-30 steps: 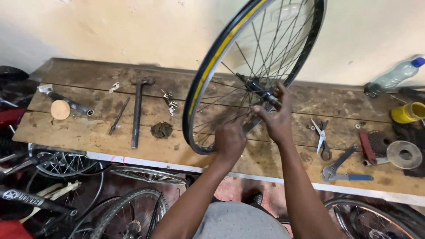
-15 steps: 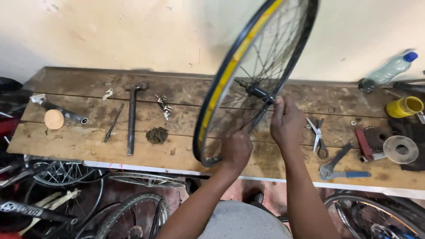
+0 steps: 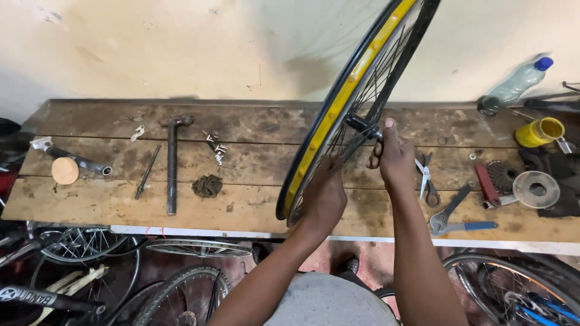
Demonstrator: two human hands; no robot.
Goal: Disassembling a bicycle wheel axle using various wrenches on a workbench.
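- Plainly, the black-rimmed spoked bicycle wheel with a yellow rim strip (image 3: 338,115) stood nearly upright on the worn wooden plank bench (image 3: 254,151), its lower edge resting near the bench's front edge and its top leaning away towards the wall, out of the picture.
- I judged it light for its size but awkward: stiff at the rim, thin and springy at the spokes, and apt to roll or swing on that one point of contact.
- The safest places to take it seemed to be the dark metal hub axle (image 3: 361,125) and the rim itself; the spokes would bend or pinch fingers.
- My right hand (image 3: 396,158) was raised, thumb pointing up, its grip closed around the end of the axle, just beside the hub.
- My left hand (image 3: 325,196) sat lower, on the near side of the wheel, fingers pushed in among the spokes; I could not tell whether that grip was clamped on a spoke or only steadying.
- Both forearms reached forward and up from my body, the left crossing slightly inward.
- On the bench to the left lay a long dark steel hammer (image 3: 172,163) and a clump of greasy rag (image 3: 207,186), well apart from the wheel.
- To the right lay small steel scissors (image 3: 427,178) near my right wrist, and blue-handled pliers (image 3: 454,218) beyond.
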